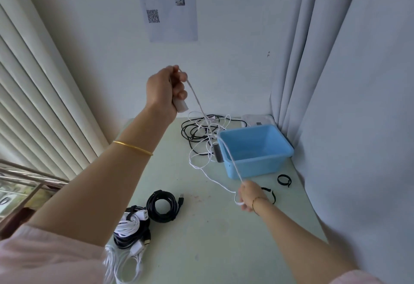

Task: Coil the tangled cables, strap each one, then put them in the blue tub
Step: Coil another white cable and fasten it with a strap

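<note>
Left hand (pixel 165 88) raised mid-frame, fist closed round white cable (pixel 195 97) and a white plug block (pixel 181 107). Right hand (pixel 249 196) lower right, pinching a white run. Can't tell if it's the same cable, lost in the black/white tangle (pixel 201 133). Tangle sits just left of blue tub (pixel 253 167), centre-right on surface (pixel 212 239). Coiled bundles (pixel 134 230) lower left, partly hidden behind the left arm.

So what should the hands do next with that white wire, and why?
Probably lift the white cable gently to slip it free. The left hand grips it high, the right hand pinches it low, but its middle runs through the tangled pile beside the blue tub.
</note>
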